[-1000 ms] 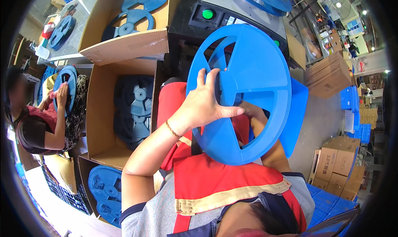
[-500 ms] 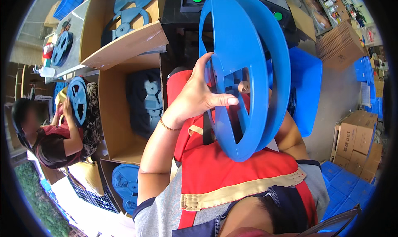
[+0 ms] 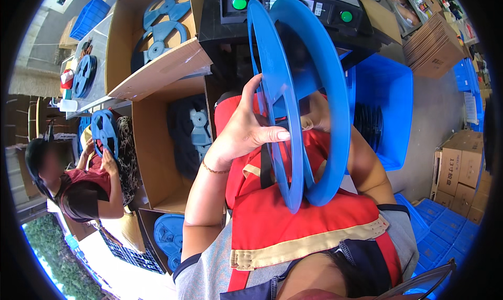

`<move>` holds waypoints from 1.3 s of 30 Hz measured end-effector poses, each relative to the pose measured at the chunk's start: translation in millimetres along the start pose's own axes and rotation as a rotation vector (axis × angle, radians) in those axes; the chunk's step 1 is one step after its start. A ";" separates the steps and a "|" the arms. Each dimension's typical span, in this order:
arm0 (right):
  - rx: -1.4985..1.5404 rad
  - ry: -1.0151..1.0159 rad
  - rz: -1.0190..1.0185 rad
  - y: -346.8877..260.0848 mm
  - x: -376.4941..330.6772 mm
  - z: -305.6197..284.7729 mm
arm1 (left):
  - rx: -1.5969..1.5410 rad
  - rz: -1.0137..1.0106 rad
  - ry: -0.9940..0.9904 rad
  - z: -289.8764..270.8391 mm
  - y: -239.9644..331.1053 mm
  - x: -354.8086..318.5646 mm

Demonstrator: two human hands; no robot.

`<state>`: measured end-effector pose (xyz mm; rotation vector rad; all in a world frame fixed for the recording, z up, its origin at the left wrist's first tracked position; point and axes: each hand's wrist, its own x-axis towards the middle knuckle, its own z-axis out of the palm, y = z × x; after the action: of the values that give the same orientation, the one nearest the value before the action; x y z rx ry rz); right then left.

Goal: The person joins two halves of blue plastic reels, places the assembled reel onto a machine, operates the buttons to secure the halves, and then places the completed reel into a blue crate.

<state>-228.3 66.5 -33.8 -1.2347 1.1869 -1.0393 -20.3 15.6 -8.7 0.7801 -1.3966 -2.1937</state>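
A large blue plastic reel (image 3: pixel 273 59), with two round flanges and cut-out openings, stands upright on edge before my chest. My left hand (image 3: pixel 242 132) grips its left flange near the middle, with the thumb on the flange and the fingers going behind it. My right hand (image 3: pixel 317 112) shows through the gap between the flanges, curled against the reel near its middle. Part of that hand and its fingertips are hidden by the right flange.
A black machine with green buttons (image 3: pixel 239 3) stands ahead. Cardboard boxes (image 3: pixel 152 153) at left hold reel parts; a blue bin (image 3: pixel 385 85) at right holds dark discs. Another person (image 3: pixel 84 187) handles a blue reel at far left. Cartons (image 3: pixel 461 163) stand at right.
The reel has turned, so its left flange shows more edge-on and the gap between the flanges looks wider. Both hands stay on it. My view has shifted slightly.
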 end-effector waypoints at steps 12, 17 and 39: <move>0.083 -0.113 0.063 -3.5 -5.9 2.0 | 0.452 0.184 0.085 -2.2 -3.2 8.4; 0.246 -0.057 0.077 6.1 -21.9 3.6 | 1.096 0.134 0.274 23.3 11.9 7.0; -1.325 1.166 0.220 -39.5 -121.0 -198.7 | 1.915 0.878 0.435 -37.7 133.1 235.1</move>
<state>-437.9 158.5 23.1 -1.3047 3.1585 -0.7049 -165.6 -208.8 45.9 0.7045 -2.5018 0.3921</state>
